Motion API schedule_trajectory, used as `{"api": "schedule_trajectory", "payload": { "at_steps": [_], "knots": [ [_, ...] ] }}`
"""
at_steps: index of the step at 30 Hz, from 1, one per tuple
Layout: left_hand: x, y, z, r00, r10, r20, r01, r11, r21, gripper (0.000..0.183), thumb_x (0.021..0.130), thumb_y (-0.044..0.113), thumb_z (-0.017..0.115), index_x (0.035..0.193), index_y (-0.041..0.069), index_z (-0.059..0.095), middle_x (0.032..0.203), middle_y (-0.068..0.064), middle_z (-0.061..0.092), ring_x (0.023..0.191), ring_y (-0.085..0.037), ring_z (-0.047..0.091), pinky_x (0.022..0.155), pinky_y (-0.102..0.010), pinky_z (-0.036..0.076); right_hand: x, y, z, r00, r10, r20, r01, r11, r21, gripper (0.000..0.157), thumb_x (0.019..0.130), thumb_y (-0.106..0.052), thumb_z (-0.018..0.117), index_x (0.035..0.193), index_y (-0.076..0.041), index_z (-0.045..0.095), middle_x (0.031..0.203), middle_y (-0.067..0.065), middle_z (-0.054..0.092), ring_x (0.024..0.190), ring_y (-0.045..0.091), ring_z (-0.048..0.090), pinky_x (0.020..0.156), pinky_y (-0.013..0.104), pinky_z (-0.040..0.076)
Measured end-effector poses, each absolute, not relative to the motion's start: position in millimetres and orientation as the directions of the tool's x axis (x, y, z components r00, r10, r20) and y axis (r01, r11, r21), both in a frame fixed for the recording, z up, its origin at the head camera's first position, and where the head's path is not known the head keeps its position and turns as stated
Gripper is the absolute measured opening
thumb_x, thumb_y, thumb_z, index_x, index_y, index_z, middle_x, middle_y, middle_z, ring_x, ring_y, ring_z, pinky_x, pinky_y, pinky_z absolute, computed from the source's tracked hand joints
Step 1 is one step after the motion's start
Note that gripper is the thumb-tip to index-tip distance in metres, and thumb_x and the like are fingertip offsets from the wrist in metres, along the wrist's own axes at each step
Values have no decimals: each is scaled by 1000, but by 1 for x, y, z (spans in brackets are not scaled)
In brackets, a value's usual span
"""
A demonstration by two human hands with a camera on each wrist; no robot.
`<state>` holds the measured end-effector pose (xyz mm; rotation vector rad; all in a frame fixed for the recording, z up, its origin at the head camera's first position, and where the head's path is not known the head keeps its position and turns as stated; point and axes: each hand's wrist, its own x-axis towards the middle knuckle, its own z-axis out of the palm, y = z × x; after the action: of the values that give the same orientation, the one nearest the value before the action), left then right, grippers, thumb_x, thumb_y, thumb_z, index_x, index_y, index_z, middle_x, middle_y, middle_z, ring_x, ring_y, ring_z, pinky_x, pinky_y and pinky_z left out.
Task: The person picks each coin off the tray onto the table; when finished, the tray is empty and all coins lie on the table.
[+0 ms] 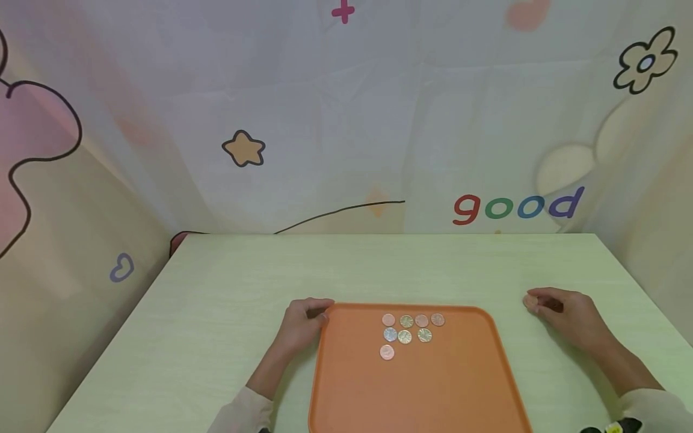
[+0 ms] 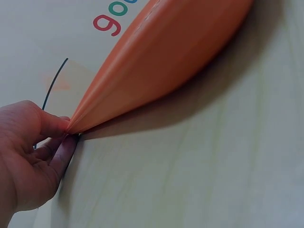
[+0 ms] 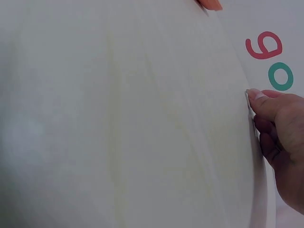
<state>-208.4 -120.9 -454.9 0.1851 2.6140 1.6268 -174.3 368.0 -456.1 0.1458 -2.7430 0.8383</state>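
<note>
An orange tray [image 1: 433, 391] lies on the table, with several coins [image 1: 404, 337] on its upper part. They form a top row, a row of three below it, and one pinkish coin [image 1: 387, 352] lower at the left. Some look golden, others pinkish, one silvery. My left hand [image 1: 300, 325] grips the tray's far left corner, thumb and fingers pinching the rim [image 2: 88, 121] in the left wrist view. Right of the tray, my right hand [image 1: 574, 316] pinches a coin [image 1: 530, 302] between thumb and fingertips, low over the table. In the right wrist view only that coin's edge shows.
The pale green table [image 1: 243, 270] extends on both sides of the tray and behind it. A printed curtain [image 1: 346, 120] with a star, a flower and the word "good" hangs behind the table's far edge and along its sides.
</note>
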Motion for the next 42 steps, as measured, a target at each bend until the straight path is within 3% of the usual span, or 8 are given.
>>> {"api": "schedule_trajectory", "payload": {
  "at_steps": [20, 30, 42],
  "knots": [
    [-208, -119, -455, -989, 144, 26, 87, 437, 895, 29, 91, -7, 62, 116, -3, 75, 120, -21, 73, 113, -33, 68, 94, -42, 57, -174, 380, -459, -972, 3, 235, -126, 837, -533, 32, 92, -20, 75, 110, 7, 74, 101, 25, 75, 72, -15, 45, 59, 14, 44],
    [-207, -119, -455, -991, 129, 31, 86, 449, 889, 29, 91, -7, 61, 116, -3, 75, 119, -21, 73, 112, -33, 68, 95, -43, 58, -175, 381, -455, -982, 3, 189, -103, 832, -545, 36, 93, -25, 75, 112, 5, 75, 104, 24, 75, 77, -25, 44, 62, 12, 47],
    [-206, -120, -454, -991, 130, 22, 76, 431, 899, 29, 91, -8, 60, 116, -3, 74, 120, -20, 73, 112, -33, 68, 93, -42, 59, -175, 380, -449, -995, 9, 102, -49, 834, -550, 41, 95, -30, 71, 116, 5, 74, 110, 24, 75, 77, -25, 44, 65, 14, 49]
  ]
}}
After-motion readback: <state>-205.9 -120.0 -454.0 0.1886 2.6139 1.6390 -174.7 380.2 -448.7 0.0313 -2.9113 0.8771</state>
